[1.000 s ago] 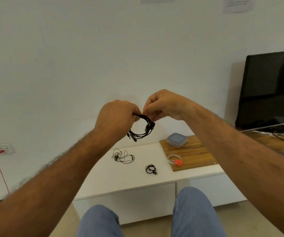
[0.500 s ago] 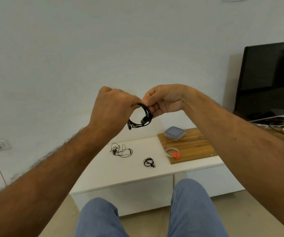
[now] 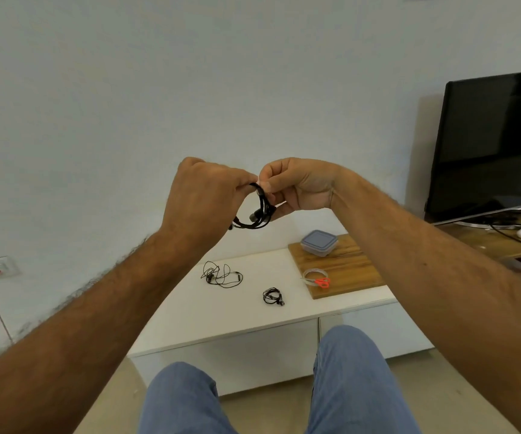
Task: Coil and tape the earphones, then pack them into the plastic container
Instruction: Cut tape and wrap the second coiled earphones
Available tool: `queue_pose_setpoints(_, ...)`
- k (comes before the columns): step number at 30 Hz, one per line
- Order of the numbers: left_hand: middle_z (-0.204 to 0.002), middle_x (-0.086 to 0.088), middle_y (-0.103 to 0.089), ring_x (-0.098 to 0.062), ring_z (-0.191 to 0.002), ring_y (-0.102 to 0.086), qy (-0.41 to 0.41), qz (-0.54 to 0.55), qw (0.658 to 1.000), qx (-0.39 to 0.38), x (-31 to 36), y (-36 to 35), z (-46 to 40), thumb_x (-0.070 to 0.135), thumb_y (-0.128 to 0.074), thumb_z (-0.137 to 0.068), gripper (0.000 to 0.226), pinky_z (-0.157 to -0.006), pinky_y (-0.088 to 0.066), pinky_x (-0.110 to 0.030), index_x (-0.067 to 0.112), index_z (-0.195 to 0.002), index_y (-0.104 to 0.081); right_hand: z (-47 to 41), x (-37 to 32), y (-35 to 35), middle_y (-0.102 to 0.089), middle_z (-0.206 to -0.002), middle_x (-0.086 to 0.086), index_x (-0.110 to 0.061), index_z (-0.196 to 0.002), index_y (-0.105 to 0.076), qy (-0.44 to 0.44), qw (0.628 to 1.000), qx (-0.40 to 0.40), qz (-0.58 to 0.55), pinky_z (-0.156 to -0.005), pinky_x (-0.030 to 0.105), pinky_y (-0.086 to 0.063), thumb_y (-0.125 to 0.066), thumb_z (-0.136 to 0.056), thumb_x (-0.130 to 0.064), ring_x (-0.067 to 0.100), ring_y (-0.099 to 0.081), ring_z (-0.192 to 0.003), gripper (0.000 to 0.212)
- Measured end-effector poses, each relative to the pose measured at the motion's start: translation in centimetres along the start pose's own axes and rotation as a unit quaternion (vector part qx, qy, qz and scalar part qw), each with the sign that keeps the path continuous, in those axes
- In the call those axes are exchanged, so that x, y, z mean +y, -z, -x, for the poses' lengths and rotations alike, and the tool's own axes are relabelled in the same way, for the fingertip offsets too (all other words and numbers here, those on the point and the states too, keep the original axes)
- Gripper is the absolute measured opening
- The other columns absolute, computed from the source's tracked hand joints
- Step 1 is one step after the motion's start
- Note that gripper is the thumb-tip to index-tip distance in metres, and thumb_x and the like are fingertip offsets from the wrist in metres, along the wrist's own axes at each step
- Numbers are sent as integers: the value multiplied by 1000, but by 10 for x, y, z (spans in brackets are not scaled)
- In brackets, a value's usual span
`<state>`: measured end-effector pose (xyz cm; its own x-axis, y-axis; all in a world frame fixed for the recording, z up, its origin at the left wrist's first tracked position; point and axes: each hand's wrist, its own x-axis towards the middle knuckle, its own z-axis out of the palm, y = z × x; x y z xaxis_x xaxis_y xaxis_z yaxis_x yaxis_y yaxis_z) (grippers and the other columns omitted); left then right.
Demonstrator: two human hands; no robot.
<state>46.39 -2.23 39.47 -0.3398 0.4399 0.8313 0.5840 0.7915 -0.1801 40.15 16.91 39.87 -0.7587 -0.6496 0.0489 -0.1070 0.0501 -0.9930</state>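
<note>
**Coil pinched between both hands above the cabinet**

I hold a coiled pair of black earphones (image 3: 254, 211) in the air, well above the white cabinet top (image 3: 253, 317). My left hand (image 3: 204, 198) curls round the left side of the loop, knuckles toward me, and my right hand (image 3: 296, 186) pinches the top of the loop between thumb and fingertips, where a small pale scrap, probably tape, shows against the thin glossy cord. The loop hangs round and slack below my fingers, with the buds bunched at its lower left.

On the smooth matte cabinet top lie 2 more sets: a loose tangled earphone cable (image 3: 221, 274) sprawled in thin open loops, and to its right a small tight earphone bundle (image 3: 272, 296), apart from it. Bare white surface surrounds both, up to the front edge near my knees.

Further right a rectangular wooden board (image 3: 347, 270) with visible grain rests on the cabinet top, its near corner close to the front edge. The plastic container (image 3: 318, 243), squarish with rounded corners, translucent walls and a blue-grey lid on, stands at the board's far left corner. Near the board's front left lies a clear tape roll (image 3: 313, 274) touching orange-handled scissors (image 3: 322, 282). A dark flat monitor (image 3: 491, 145) stands at far right.
</note>
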Motion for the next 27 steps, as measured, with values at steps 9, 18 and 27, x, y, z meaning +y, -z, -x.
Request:
queue_pose_setpoints(9, -59, -5, -70, -28, -52, -61, 62, -19, 997, -50, -3, -3, 4, 35, -51, -89, 34, -61, -51, -39, 16, -83, -79, 6, -6, -10, -71, -89, 12, 0, -99, -71, 52, 974, 102, 193, -89, 43, -56, -63, -93, -9, 24, -68, -87, 14)
queue_pose_setpoints(18, -75, -2, -74, -24, -67, -65, 89, -20, 990, -108, -2, -4, 2, 41, -46, -94, 36, -70, -50, -42, 25, -97, -78, 10, -22, -23, -65, -71, -7, -8, -93, -74, 56, 915, 110, 384, -65, 14, -48, -69, -89, -16, -2, -56, -64, 10)
queue_pose_setpoints(27, -78, 9, -72, -3, -68, -59, 239, 89, 938, -233, -5, -4, -4, 25, -63, -90, 14, -56, -35, -13, 22, -85, -76, 6, -22, -26, -70, -90, 7, -14, -93, -69, 28, 839, 81, 537, -79, 37, -50, -61, -94, -25, 17, -60, -80, 13)
